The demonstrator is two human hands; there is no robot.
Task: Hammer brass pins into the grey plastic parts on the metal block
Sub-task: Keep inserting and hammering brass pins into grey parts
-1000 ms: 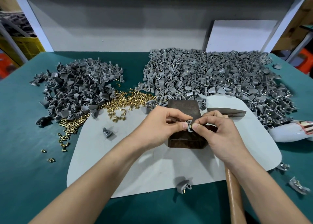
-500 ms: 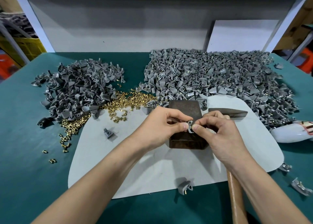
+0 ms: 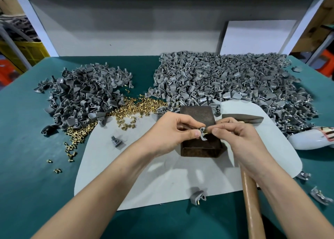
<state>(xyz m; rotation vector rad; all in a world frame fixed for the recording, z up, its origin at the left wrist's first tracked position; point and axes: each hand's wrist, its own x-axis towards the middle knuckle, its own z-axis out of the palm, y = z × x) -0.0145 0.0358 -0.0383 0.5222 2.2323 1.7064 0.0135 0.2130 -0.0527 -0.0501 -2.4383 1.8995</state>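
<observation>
Head view, left hand (image 3: 171,133), right hand (image 3: 241,139), one grey part (image 3: 202,130), one hammer (image 3: 251,199)

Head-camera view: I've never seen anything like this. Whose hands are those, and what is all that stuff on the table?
There is no machine here: these are a person's bare hands, filmed by a camera worn on their head and looking down. The left hand pinches a small grey plastic part above a dark rusty metal block. The right hand pinches what looks like a small brass pin against it. A wooden-handled hammer runs under the right hand. On the green table lie a pale grey mat, a heap of loose brass pins and two piles of grey parts.
</observation>
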